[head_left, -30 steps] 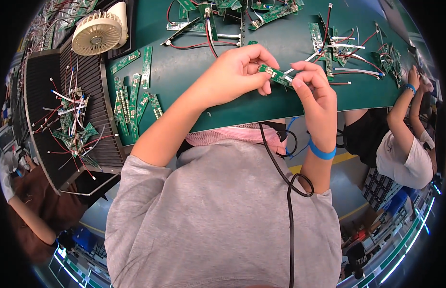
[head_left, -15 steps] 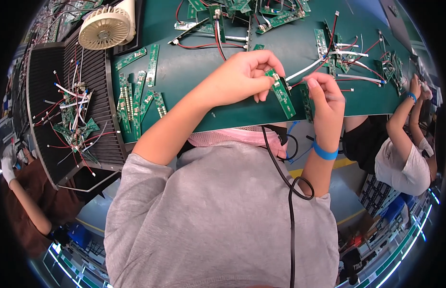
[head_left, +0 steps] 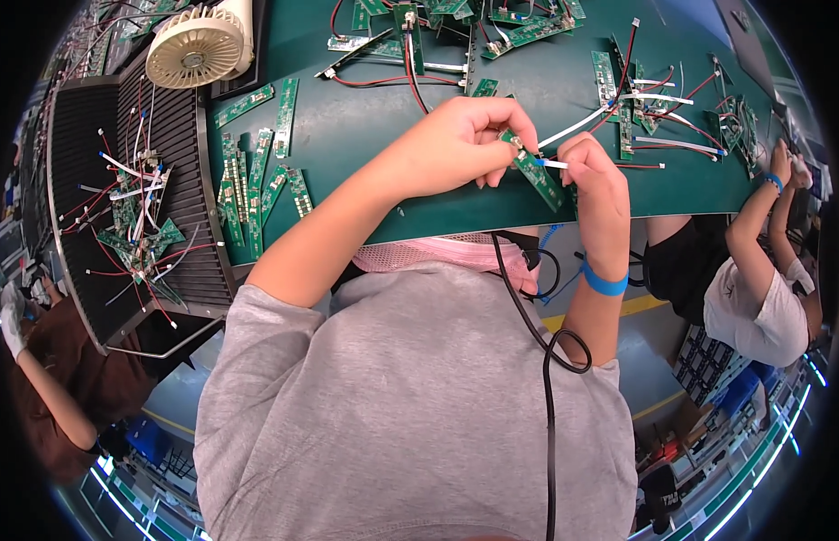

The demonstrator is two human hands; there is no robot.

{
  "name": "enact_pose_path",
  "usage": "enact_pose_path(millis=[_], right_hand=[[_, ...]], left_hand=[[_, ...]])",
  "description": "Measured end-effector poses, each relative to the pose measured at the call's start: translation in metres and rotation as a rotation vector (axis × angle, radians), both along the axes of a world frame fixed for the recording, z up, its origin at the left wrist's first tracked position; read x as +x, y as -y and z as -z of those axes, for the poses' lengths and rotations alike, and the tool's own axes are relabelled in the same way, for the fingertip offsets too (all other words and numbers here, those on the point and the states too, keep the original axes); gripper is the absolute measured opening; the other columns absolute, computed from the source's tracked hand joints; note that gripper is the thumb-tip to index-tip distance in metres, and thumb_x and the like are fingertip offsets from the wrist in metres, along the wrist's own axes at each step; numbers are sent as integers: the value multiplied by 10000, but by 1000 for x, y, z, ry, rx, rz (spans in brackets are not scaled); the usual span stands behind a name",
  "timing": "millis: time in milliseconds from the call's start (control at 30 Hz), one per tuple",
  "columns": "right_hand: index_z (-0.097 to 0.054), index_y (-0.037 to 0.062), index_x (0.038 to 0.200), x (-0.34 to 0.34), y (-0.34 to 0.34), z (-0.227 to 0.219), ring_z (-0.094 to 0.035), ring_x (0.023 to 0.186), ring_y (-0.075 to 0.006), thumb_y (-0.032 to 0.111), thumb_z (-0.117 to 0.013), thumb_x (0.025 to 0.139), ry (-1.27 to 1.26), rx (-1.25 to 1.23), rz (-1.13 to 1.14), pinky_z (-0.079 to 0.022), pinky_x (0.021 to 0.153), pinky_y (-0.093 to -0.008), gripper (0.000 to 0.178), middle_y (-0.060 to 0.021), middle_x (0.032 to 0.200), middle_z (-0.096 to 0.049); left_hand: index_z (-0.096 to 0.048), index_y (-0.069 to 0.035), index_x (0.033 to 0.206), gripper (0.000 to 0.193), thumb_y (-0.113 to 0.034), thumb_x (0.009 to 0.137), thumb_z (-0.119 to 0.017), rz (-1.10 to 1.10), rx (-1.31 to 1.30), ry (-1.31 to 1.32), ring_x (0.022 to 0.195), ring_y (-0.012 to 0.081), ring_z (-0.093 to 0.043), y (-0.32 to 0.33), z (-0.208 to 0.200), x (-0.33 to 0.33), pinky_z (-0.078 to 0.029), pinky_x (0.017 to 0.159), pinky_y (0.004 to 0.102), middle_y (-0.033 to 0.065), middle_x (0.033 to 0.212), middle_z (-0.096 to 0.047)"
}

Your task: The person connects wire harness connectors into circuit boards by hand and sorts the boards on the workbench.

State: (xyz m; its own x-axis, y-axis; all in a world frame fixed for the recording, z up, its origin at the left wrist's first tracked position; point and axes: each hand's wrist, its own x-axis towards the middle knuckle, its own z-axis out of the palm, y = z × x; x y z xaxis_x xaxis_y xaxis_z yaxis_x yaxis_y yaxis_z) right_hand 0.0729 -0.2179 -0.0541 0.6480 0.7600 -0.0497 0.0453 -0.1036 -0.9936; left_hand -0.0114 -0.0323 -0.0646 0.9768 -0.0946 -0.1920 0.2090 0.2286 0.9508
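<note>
My left hand pinches a narrow green circuit board near its upper end, over the front edge of the bench. Between the closed thumb and fingers of my right hand is a short white flat ribbon cable. Its blue-tipped end meets the side of the board close to my left fingertips; whether it is seated in a connector is too small to tell. The cable's other end is hidden in my right fingers. Partly behind my hands lie more boards and a longer white ribbon cable.
Loose boards lie on the green bench at left. A black ribbed tray holds a wired board cluster, beneath a cream fan. Wired boards lie at right. Co-workers sit at both sides.
My right hand has moved slightly left, toward the board. The blue-tipped white ribbon cable now shows between it and the board. My left hand stays nearly in place while the board tilts a little.
</note>
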Motion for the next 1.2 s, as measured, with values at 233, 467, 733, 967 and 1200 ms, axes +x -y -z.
enact_pose_path(millis=[233,467,733,967,1200], right_hand=[[-519,-11,720,-7,-4,0,-429,762,-103,50,-537,814,157,24,78,-346,689,-213,113,-49,871,-468],[-539,-12,703,-10,-4,-1,-511,806,-162,38,-564,786,220,-87,148,-378,719,-258,100,-91,871,-581],[-547,-22,709,-10,-3,-1,-517,787,-158,39,-558,792,188,-79,148,-390,710,-249,104,-94,854,-573],[-529,-33,700,-12,-6,-2,-496,732,-132,32,-542,800,147,-81,161,-386,657,-229,120,-83,821,-550],[-518,-41,695,-13,-6,-3,-473,698,-118,29,-540,800,135,-96,182,-372,621,-228,128,-69,786,-543]], left_hand=[[-525,3,965,149,-35,821,-520,-50,-69,48,606,74,-564,4,3,1,-464,540,206,13,700,-533],[-485,23,1006,153,-14,859,-503,-38,-152,52,661,109,-589,4,7,1,-490,623,226,71,765,-584],[-469,26,989,142,-3,853,-490,-57,-158,69,655,115,-593,6,13,2,-488,616,230,78,743,-591],[-472,30,1023,164,-39,879,-509,-24,-145,83,707,128,-599,4,14,2,-507,658,249,87,805,-577],[-469,27,1020,160,-37,879,-507,-18,-159,93,709,126,-597,6,14,1,-502,662,244,80,797,-572]])
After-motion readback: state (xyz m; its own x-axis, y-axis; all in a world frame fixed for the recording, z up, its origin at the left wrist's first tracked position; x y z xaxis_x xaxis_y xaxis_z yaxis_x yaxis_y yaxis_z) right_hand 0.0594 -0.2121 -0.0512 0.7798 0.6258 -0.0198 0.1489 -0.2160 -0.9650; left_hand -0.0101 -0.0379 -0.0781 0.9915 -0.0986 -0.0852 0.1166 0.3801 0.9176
